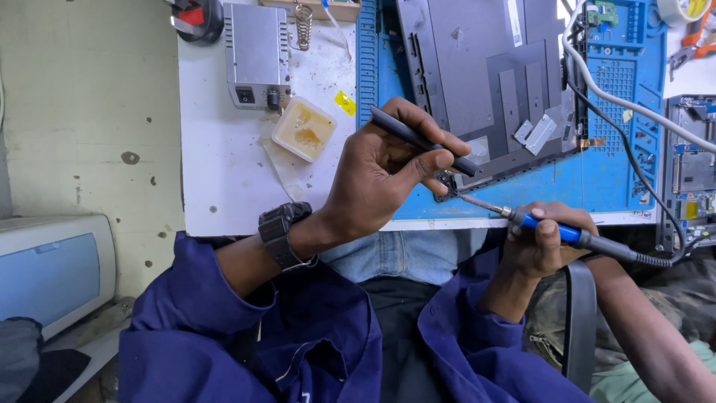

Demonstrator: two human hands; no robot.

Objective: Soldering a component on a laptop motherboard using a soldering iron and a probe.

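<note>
Right hand, fingers gripping blue soldering iron; left hand pinching tweezers.

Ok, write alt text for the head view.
Seen from above, the left hand holds black tweezers and the right hand a blue-handled soldering iron, both tips meeting at the near edge of a dark opened device on a blue work mat.

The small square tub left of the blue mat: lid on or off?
Off. The square tub sits open on the white table, its yellowish paste exposed; no lid shows on or beside it.
</note>
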